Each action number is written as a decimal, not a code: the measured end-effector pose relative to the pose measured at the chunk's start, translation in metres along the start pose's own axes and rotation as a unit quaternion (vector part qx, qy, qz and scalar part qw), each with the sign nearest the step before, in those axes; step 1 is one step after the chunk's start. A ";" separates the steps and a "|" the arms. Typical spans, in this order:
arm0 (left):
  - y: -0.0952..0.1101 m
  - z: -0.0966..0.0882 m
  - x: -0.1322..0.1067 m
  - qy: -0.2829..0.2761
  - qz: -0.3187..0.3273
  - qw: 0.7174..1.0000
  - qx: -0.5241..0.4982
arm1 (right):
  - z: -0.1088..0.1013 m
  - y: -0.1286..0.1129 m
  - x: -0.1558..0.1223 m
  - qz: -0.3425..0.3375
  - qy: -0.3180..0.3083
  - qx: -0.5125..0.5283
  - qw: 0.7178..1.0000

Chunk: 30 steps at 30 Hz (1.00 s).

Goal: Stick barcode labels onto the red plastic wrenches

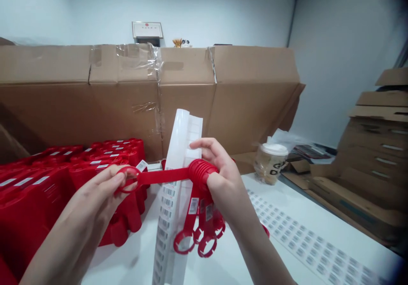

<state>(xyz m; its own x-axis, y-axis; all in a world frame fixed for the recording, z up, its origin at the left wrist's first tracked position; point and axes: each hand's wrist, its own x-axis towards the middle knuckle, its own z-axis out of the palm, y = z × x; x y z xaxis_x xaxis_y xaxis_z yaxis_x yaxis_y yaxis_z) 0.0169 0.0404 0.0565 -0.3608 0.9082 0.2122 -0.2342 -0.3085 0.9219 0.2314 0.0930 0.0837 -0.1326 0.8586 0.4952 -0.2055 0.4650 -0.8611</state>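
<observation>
My left hand [105,187] is closed, pinching the ring end of a red plastic strip [164,175] that stretches level across to my right hand. Around the stacked rings of a bunch of similar red ring-ended strips [200,172] my right hand [223,170] is wrapped. Several of these strips hang below it, with small white barcode stickers on them and open rings at their lower ends. A partly curled white sheet of barcode labels [167,217] stands behind the strips; my right fingertips lie against its upper part, and I cannot tell whether they grip it.
Rows of red plastic pieces [41,195] with white stickers fill the left side. A cardboard wall [188,98] closes off the back. On the right lie a flat barcode label sheet [306,238], a lidded cup [270,161] in plastic and cardboard boxes [372,149].
</observation>
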 end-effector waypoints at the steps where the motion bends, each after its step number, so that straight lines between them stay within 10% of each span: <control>1: 0.002 0.004 -0.001 0.009 0.014 0.999 0.033 | 0.001 0.001 -0.001 0.002 -0.006 -0.002 1.000; 10: 0.007 0.020 -0.015 0.172 0.331 0.914 0.162 | 0.008 0.012 -0.002 0.007 0.028 -0.044 0.999; 16: 0.005 0.026 -0.022 -0.070 0.188 0.964 0.176 | 0.015 0.013 -0.008 0.011 0.018 -0.096 0.995; 30: 0.007 0.017 -0.017 -0.072 0.109 0.975 0.179 | 0.012 0.006 -0.009 0.020 -0.059 -0.082 0.995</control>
<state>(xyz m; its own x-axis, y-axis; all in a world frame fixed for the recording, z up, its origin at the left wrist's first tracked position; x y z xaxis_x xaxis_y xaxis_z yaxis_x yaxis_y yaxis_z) 0.0373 0.0275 0.0647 -0.2302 0.8702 0.4357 0.1742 -0.4037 0.8982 0.2200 0.0856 0.0755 -0.2521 0.8502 0.4621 -0.0378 0.4685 -0.8826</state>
